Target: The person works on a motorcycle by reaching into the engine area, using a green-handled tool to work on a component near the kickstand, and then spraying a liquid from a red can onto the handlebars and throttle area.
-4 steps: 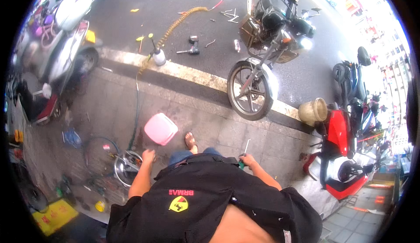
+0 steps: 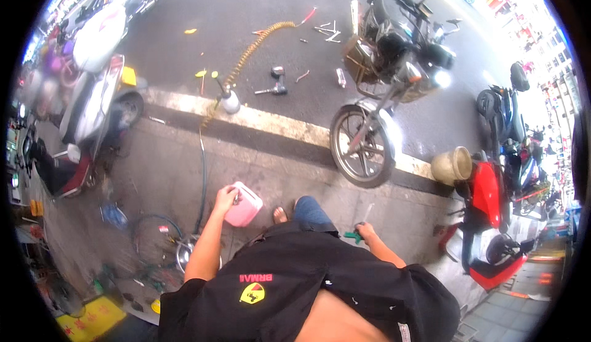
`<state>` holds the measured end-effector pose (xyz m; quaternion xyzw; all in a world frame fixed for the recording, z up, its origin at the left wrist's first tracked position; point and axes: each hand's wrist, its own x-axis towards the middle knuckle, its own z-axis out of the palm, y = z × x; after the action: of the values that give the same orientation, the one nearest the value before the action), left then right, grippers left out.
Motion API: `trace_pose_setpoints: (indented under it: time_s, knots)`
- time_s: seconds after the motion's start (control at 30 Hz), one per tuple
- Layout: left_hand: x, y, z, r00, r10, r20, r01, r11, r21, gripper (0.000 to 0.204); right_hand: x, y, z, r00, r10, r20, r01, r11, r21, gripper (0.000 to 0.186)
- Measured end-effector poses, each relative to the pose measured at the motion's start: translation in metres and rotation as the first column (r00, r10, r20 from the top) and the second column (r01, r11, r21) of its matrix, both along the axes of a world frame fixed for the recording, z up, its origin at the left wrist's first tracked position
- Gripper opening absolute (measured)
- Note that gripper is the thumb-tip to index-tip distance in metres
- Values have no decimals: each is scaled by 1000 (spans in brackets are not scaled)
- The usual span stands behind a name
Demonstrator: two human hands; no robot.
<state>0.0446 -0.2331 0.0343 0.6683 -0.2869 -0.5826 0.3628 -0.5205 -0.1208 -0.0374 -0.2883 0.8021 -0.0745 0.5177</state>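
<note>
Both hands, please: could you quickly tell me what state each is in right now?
Left hand: looks curled, by the pink stool; whether it holds anything cannot be told.
Right hand: closed on a green-handled tool.

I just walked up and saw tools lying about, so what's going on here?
A person in a black shirt holds a green-handled tool in the right hand. The left hand is at the edge of a pink stool; whether it grips the stool is unclear. Ahead, a motorcycle stands by the kerb, and a cordless power tool lies on the road; neither hand touches these.
</note>
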Motion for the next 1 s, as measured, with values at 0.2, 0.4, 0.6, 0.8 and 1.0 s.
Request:
trace_pose_setpoints:
  time_s: [0.2,0.4,0.6,0.8,1.0]
  knots:
    - [-5,-200,-2,974,-63,218,65,998,-5,22,12,-110,-10,998,69,4,-69,987,148,27]
    - [-46,-353,4,993,103,51,-106,993,59,19,-1,-331,-32,566,819,-93,-769,566,298,25]
    - [-9,-519,30,952,283,-117,-279,959,50,20,96,-634,77,862,415,-291,-491,827,-275,44]
    - [13,-736,29,941,220,-258,-248,965,-82,20,143,-798,95,972,206,-116,-231,927,-296,45]
    - [-20,-933,-7,979,-108,-172,110,994,1,20,108,-765,37,874,-276,-399,225,959,-171,56]
